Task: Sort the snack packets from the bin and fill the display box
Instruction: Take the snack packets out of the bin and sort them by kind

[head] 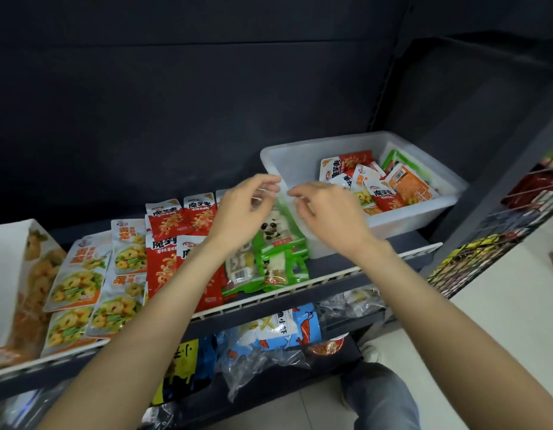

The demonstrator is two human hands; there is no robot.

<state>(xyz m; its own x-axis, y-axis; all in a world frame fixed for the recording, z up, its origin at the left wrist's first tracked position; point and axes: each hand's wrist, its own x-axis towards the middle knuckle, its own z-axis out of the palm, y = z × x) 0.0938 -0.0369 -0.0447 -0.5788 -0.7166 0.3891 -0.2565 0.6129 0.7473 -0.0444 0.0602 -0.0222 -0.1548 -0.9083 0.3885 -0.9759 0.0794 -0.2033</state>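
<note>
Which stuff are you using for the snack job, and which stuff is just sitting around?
Job: bin; green packet held by left hand and right hand; red packets; display box.
Around: blue bag; wire rack.

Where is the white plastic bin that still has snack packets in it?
In the head view, the white plastic bin sits on the shelf's right end, just right of the green panda packets and behind the right hand.

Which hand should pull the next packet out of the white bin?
Probably the right hand: it hovers at the white bin rim, nearer the packets inside. The left hand sits farther out, over the sorted green packets.
</note>
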